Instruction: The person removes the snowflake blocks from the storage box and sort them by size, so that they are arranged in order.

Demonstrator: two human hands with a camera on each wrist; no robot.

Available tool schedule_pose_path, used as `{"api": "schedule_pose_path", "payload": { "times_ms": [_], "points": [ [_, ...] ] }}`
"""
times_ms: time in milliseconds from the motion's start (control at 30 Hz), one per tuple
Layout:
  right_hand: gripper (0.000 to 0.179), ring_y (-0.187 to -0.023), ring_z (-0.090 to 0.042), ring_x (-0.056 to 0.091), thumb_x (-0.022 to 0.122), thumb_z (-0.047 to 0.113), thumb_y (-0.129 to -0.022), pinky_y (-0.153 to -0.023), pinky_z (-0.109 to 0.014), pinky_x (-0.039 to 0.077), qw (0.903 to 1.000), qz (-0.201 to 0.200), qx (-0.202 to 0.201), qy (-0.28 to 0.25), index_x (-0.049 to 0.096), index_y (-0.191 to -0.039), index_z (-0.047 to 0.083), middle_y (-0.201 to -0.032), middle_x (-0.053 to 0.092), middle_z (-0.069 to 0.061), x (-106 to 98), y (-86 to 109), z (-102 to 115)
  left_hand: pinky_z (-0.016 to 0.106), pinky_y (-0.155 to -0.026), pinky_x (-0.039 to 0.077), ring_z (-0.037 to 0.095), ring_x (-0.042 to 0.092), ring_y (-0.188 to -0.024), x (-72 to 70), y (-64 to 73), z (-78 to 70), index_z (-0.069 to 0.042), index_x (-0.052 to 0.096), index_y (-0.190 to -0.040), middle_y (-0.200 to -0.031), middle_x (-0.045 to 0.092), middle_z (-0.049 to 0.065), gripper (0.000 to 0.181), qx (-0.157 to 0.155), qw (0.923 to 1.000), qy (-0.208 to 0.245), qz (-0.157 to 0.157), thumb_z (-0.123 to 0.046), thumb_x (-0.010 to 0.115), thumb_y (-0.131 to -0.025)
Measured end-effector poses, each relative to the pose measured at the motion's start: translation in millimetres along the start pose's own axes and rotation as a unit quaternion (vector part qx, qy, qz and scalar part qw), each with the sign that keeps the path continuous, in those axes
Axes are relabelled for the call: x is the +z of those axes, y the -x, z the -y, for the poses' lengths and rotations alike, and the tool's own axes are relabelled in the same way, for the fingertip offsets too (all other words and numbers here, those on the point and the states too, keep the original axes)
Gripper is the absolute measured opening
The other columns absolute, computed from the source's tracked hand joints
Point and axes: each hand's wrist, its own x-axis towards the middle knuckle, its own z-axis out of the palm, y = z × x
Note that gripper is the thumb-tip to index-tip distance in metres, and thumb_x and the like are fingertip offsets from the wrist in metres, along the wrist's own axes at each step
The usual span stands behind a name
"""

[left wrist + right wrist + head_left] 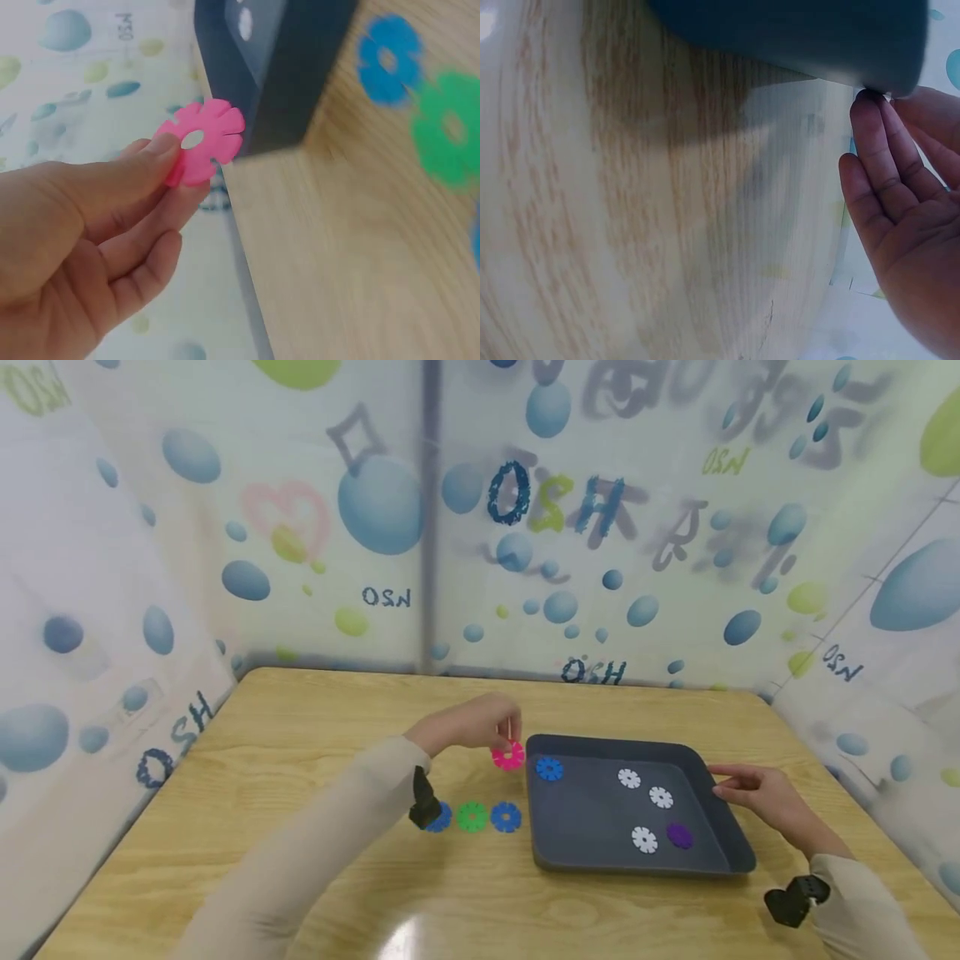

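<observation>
My left hand point(480, 722) pinches a pink notched plastic disc point(508, 757) with a hole in its centre, between thumb and fingers. The left wrist view shows the pink disc point(217, 131) held by its edge, close to the tray's outer wall. A shallow dark grey tray point(600, 852) rests on the table. Inside it lie a blue disc point(550, 768), a purple disc point(679, 836) and several white discs point(629, 778). At the tray's right rim is my right hand point(768, 797), its fairly straight fingers touching the outer side, as the tray point(817, 45) shows in the right wrist view.
Left of the tray, a row on the wooden table point(337, 710) has a green disc point(472, 817) between a blue disc point(506, 817) and another blue disc point(442, 817) partly behind the left wrist camera point(425, 806). Patterned curtains point(480, 568) enclose the table's back and sides.
</observation>
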Motion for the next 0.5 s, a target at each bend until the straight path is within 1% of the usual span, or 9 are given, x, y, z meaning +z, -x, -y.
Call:
{"api": "schedule_pose_path", "payload": {
  "times_ms": [133,267,367,500],
  "points": [
    [0.053,-0.079,-0.012,0.06,0.063,0.025,-0.087,-0.069,-0.025,0.047,1.0,0.003,-0.002,-0.004,0.049,-0.126,-0.008,-0.093,0.065,-0.012,-1.4,2.0,0.3,0.024,-0.062,0.046,0.01,0.056,-0.068,-2.4,33.6,16.9,-0.01,0.061,-0.082,-0.075,0.058,-0.003,0.012,-0.033,0.9994,0.008,0.011,0.0,0.068,-0.079],
    [0.054,-0.08,-0.014,0.06,0.063,0.026,-0.087,-0.07,-0.028,0.047,1.0,0.006,0.003,-0.002,0.048,-0.126,-0.008,-0.093,0.065,-0.012,-0.9,2.2,1.4,0.024,-0.059,0.046,0.01,0.054,-0.063,-1.8,67.8,34.5,-0.009,0.061,-0.079,-0.071,0.057,-0.002,0.013,-0.062,0.9975,0.02,0.027,0.0,0.07,-0.077],
    [0.055,-0.082,-0.015,0.059,0.063,0.027,-0.087,-0.072,-0.031,0.047,1.0,0.005,0.007,0.001,0.047,-0.127,-0.009,-0.094,0.065,-0.012,-0.8,1.3,2.0,0.024,-0.058,0.045,0.009,0.052,-0.063,-2.1,89.2,46.2,-0.008,0.061,-0.078,-0.07,0.057,-0.002,0.013,-0.067,0.9966,0.027,0.039,-0.001,0.071,-0.076],
    [0.055,-0.081,-0.015,0.059,0.062,0.027,-0.088,-0.073,-0.032,0.047,1.0,0.004,0.007,0.004,0.047,-0.127,-0.009,-0.094,0.065,-0.012,-0.6,0.3,1.9,0.023,-0.058,0.044,0.008,0.051,-0.065,0.5,111.1,58.0,-0.007,0.062,-0.079,-0.071,0.056,-0.003,0.011,-0.067,0.9951,0.053,0.049,-0.001,0.071,-0.077]
  ]
}}
